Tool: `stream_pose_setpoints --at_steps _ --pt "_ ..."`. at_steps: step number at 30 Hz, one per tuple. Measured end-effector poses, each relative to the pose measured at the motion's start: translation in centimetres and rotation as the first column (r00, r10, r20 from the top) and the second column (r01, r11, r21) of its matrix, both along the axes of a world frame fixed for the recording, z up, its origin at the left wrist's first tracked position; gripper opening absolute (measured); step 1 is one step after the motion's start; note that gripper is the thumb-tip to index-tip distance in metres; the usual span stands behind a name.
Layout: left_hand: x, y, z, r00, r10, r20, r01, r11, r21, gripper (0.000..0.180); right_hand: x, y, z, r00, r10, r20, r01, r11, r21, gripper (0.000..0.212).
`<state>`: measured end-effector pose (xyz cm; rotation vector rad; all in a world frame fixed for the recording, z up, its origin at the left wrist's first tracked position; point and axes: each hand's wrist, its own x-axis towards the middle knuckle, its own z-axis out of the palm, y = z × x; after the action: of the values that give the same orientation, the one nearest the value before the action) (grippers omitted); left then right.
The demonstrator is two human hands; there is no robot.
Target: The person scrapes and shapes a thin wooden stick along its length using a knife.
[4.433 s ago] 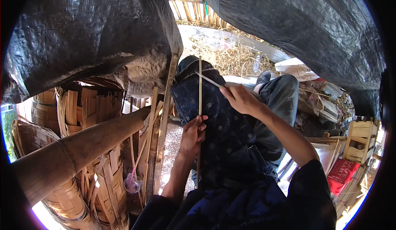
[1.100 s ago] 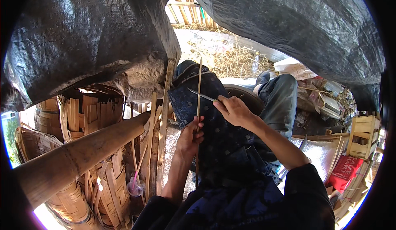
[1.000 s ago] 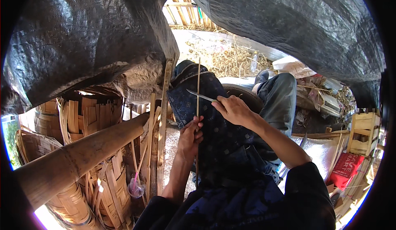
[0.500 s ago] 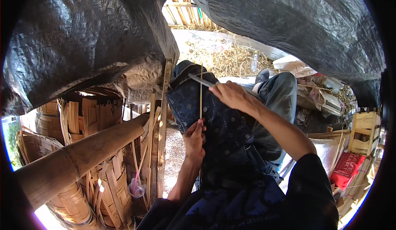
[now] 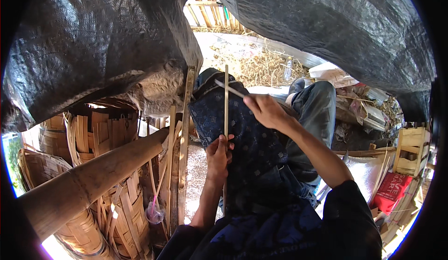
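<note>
A thin bamboo strip (image 5: pixel 226 101) stands lengthwise over the dark patterned cloth (image 5: pixel 254 134) on my lap. My left hand (image 5: pixel 218 153) is closed round its lower part, with the thumb near the top of the grip. My right hand (image 5: pixel 271 113) grips a knife (image 5: pixel 237 92) whose narrow blade points up and left. The blade crosses the strip near its upper end; whether they touch I cannot tell. The knife's handle is mostly hidden by my fingers.
A thick bamboo pole (image 5: pixel 88 180) juts in from the left above several woven bamboo baskets (image 5: pixel 123 213). Dark tarpaulin (image 5: pixel 322 26) hangs overhead. Shavings (image 5: pixel 252 66) litter the ground ahead, beside a clear bottle (image 5: pixel 288 68). A red bag (image 5: pixel 393 192) and wooden crate (image 5: pixel 411 150) are at the right.
The bamboo strip has turned to show a wider face, and its upper end has risen slightly. My right hand and the knife have shifted a little to the right.
</note>
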<state>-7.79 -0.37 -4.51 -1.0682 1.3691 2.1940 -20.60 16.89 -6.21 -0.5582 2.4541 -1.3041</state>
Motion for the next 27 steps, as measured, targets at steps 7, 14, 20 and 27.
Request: stream_pose_setpoints --at_steps 7,14,20,27 --pt "-0.4 0.8 -0.1 1.000 -0.016 -0.004 0.015 0.998 -0.062 0.030 2.1 0.9 -1.1 0.993 0.103 -0.062 -0.088 0.974 0.208 0.030" --pt "-0.1 1.1 -0.4 1.000 0.021 0.011 -0.019 0.988 -0.153 0.030 0.8 0.9 -2.2 0.947 0.192 -0.256 -0.133 0.964 0.229 0.044" --pt "-0.1 1.0 -0.5 1.000 0.010 0.018 -0.007 0.984 -0.179 0.031 0.0 0.2 -2.8 0.941 0.247 -0.232 -0.168 0.934 0.314 0.043" --pt "-0.1 1.4 -0.2 1.000 -0.012 0.026 0.017 0.979 -0.201 0.030 -2.2 -0.5 -4.6 0.970 0.055 -0.238 0.002 0.972 0.233 0.039"
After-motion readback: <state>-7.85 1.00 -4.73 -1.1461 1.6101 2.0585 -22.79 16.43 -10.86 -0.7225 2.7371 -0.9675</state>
